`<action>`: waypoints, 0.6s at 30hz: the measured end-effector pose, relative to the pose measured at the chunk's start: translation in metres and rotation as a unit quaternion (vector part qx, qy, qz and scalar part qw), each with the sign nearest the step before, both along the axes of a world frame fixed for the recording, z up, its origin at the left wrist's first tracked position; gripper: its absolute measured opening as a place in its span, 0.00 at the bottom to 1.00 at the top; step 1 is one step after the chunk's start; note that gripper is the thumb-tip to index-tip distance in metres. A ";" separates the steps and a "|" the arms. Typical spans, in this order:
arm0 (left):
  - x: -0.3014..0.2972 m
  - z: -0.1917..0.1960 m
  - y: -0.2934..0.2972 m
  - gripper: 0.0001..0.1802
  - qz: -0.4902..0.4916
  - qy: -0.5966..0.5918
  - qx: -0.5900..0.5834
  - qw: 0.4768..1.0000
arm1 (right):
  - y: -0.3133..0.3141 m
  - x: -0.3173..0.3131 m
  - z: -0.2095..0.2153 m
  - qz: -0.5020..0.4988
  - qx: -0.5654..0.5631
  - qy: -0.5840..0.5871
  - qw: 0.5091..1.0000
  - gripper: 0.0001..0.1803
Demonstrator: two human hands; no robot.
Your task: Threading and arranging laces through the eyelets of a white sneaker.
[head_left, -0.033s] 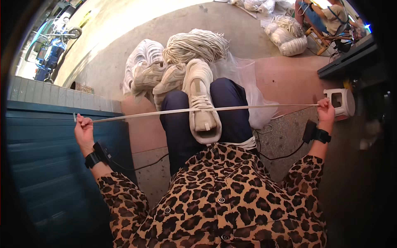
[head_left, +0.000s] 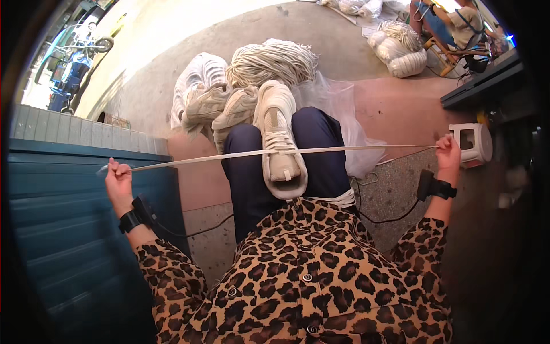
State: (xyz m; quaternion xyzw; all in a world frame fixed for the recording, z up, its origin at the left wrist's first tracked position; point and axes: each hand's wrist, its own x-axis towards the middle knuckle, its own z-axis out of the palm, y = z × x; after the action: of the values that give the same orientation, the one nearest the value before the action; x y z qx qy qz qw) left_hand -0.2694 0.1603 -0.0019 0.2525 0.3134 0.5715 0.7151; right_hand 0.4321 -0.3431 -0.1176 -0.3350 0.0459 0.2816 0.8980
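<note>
A cream sneaker (head_left: 284,166) rests between my thighs, its heel end toward my body and its toe pointing away. The shoelace (head_left: 229,155) stretches nearly straight across it, passing over the laced tongue area. My left hand (head_left: 118,175), closed, pinches one end out over the blue panels; a short blurred tip sticks out past the fingers. Far to the right, my right hand (head_left: 448,152) is closed on the other end, in front of a white stool. Both arms are spread wide. Lower rows of lacing (head_left: 279,142) are threaded in the shoe.
Beyond my knees lie more cream sneakers (head_left: 204,106), a bundle of laces (head_left: 272,62) and clear plastic wrapping (head_left: 358,135). The white stool (head_left: 480,146) stands at right, blue panelling (head_left: 63,189) at left. Another person (head_left: 458,26) sits at far right near bagged bundles (head_left: 401,54).
Both hands have come slightly inward, toward each other. The lace tip past my left fingers has swung from upright to pointing left. The sneaker stays in place.
</note>
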 end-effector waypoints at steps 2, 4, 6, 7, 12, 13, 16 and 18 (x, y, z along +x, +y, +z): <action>0.035 -0.024 -0.012 0.08 0.004 0.085 -0.059 0.995 | 0.039 -0.040 0.004 0.014 -0.135 -0.055 0.989 0.06; 0.086 -0.037 -0.043 0.11 -0.042 0.204 -0.060 0.976 | 0.092 -0.095 0.017 0.087 -0.208 -0.134 0.965 0.14; 0.136 -0.052 -0.078 0.12 -0.167 0.301 -0.010 0.939 | 0.134 -0.151 0.026 0.219 -0.291 -0.264 0.893 0.17; 0.158 -0.062 -0.097 0.11 -0.225 0.356 0.076 0.904 | 0.149 -0.174 0.026 0.304 -0.291 -0.314 0.851 0.13; 0.222 -0.074 -0.174 0.08 -0.392 0.440 0.175 0.789 | 0.183 -0.267 0.028 0.469 -0.290 -0.512 0.659 0.07; 0.227 -0.076 -0.181 0.07 -0.368 0.459 0.242 0.772 | 0.184 -0.272 0.027 0.432 -0.280 -0.574 0.637 0.04; 0.229 -0.087 -0.175 0.06 -0.157 0.576 0.555 0.580 | 0.191 -0.266 0.024 0.279 -0.267 -0.710 0.589 0.04; 0.230 -0.085 -0.173 0.06 -0.214 0.568 0.493 0.623 | 0.199 -0.264 0.019 0.257 -0.259 -0.720 0.590 0.02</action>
State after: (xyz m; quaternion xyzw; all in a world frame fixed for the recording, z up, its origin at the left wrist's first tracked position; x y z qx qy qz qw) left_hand -0.0397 -0.0130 -0.0865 0.9015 0.2663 0.2140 0.2657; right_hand 0.1685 -0.1444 -0.0991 -0.6449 -0.6330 0.1440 0.4034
